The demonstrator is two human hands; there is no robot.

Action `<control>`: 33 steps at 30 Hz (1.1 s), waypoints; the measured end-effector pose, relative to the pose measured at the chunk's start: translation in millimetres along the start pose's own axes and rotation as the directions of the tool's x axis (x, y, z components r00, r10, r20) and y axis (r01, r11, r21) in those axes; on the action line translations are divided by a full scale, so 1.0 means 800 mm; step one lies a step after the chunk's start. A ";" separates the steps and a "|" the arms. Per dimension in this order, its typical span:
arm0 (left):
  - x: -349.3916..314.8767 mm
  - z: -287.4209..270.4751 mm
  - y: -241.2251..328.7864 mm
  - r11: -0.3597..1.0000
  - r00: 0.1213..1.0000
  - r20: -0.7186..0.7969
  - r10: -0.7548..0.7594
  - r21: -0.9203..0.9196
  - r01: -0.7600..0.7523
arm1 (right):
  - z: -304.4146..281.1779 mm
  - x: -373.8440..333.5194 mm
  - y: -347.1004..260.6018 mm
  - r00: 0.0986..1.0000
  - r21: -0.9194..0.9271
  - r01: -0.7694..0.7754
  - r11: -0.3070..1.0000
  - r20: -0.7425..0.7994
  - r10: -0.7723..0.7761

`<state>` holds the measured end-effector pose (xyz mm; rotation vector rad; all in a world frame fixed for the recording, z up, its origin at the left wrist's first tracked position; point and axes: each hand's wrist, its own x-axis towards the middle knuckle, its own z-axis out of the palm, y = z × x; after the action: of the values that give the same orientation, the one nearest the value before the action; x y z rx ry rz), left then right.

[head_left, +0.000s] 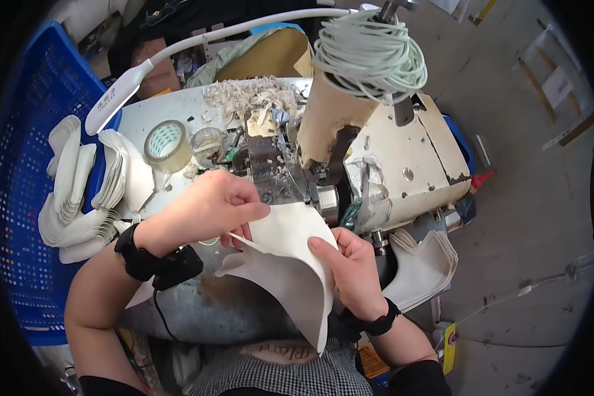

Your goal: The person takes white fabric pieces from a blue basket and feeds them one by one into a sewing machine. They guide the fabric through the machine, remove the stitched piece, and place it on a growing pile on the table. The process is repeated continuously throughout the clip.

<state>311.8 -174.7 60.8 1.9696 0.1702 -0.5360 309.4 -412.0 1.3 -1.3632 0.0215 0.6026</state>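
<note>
A cut piece of white leather-like sheet (289, 254) hangs between my two hands in front of the machine's working end, its lower part curling down toward my lap. My left hand (221, 204) pinches its upper left edge between thumb and fingers. At the right edge, my right hand (350, 264) grips it, thumb on top and fingers behind. The piece's upper edge lies close to the cream-coloured machine (333, 119), beside a metal roller (328, 200). Whether it touches the roller I cannot tell.
Stacks of similar white pieces (69, 198) lie at the left by a blue plastic basket (46, 99); another stack (426, 264) sits at the right. A tape roll (167, 145), scrap shavings (247, 96), a white lamp (119, 96) and a coil of pale cord (373, 56) surround the machine.
</note>
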 end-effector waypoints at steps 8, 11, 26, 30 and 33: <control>0.017 0.023 0.030 0.990 0.994 0.052 0.101 0.095 -0.105 | -0.049 0.005 -0.032 0.997 -0.163 0.073 0.984 0.003 -0.074; 0.019 0.027 0.039 0.985 0.993 0.075 0.096 0.140 -0.106 | -0.058 0.004 -0.046 0.985 -0.253 0.167 0.953 0.003 -0.172; -0.001 0.014 0.026 0.871 0.784 0.496 0.373 0.104 -0.481 | -0.036 -0.089 -0.056 0.976 -0.184 0.166 0.969 0.169 -0.135; 0.012 -0.014 0.042 0.856 0.816 0.542 0.200 0.307 -0.415 | -0.022 -0.070 -0.026 0.969 -0.093 0.048 0.995 0.246 -0.024; 0.027 -0.032 0.054 0.900 0.825 0.564 0.039 0.338 -0.274 | -0.006 -0.067 -0.019 0.961 0.033 -0.001 0.999 0.277 -0.008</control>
<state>353.6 -174.1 95.6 2.1102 -0.5081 -1.0674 272.1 -438.7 32.8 -1.2370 -0.1972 0.7830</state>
